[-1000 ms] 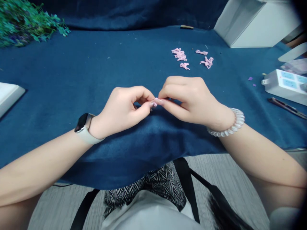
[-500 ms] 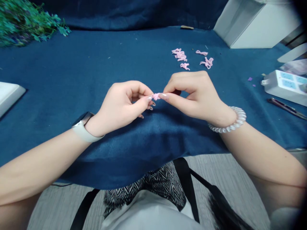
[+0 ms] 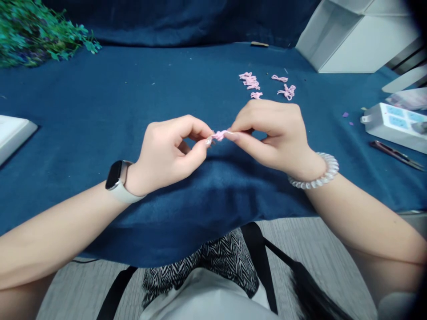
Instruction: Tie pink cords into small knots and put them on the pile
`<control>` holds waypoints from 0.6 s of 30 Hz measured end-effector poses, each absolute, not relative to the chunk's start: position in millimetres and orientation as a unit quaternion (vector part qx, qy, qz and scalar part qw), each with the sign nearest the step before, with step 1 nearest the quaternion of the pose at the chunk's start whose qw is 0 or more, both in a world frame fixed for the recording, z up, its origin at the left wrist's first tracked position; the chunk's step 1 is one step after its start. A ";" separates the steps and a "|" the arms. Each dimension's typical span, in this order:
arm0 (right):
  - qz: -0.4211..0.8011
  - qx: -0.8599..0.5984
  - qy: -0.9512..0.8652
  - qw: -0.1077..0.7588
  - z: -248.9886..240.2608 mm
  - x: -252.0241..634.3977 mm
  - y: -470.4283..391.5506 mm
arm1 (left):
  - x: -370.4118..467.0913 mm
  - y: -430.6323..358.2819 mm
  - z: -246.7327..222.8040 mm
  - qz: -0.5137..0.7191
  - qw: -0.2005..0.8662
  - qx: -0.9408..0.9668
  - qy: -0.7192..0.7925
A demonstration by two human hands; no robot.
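A small knotted piece of pink cord (image 3: 219, 135) is stretched between my two hands above the front of the table. My left hand (image 3: 176, 144) pinches its left end between thumb and fingertips. On the other side, my right hand (image 3: 270, 133) grips the right end between thumb and forefinger. The knot shows in the gap between the fingertips; both ends are hidden by the fingers. Beyond my right hand lie several more looped pink cords (image 3: 250, 82), among them a thin one (image 3: 279, 78) and a knotted one with loops (image 3: 287, 92).
A dark blue cloth (image 3: 100, 98) covers the table. To the right are a power strip (image 3: 400, 122), a craft knife (image 3: 396, 154) and a white box (image 3: 353, 44). Green foliage (image 3: 43, 35) stands back left, and a white object's corner (image 3: 15, 135) juts in at left.
My fingertips have drawn slightly apart, so more of the pink knot shows. My left wrist has turned, bringing the watch face into view. The camera view has shifted a little.
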State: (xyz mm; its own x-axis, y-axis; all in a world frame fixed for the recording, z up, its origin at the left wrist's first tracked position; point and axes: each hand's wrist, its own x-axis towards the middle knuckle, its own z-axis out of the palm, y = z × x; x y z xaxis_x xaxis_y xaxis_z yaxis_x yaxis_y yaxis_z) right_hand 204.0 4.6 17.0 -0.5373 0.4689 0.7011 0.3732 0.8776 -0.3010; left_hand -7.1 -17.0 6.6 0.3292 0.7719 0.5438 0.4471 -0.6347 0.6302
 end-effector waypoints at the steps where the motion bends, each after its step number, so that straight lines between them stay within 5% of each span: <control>1: 0.049 -0.230 -0.877 0.420 17.1 203.7 4.1 | -8.3 -17.0 5.6 0.437 0.198 0.794 0.374; 13: 0.012 -0.233 -0.894 0.383 18.5 204.6 -2.1 | -13.5 -9.6 3.9 0.459 0.194 0.840 0.213; 18: -0.023 -0.184 -0.892 0.412 18.9 204.0 -2.9 | -12.5 -13.2 11.5 0.429 0.142 0.845 0.286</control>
State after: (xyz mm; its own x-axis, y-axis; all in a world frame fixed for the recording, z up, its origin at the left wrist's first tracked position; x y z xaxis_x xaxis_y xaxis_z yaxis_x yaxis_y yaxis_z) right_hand 204.0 -2.9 18.9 -0.5926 0.3096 0.7436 0.3472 0.9312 -0.1111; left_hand -12.5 -13.2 11.5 0.4680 0.6046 0.6446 0.3611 -0.7965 0.4849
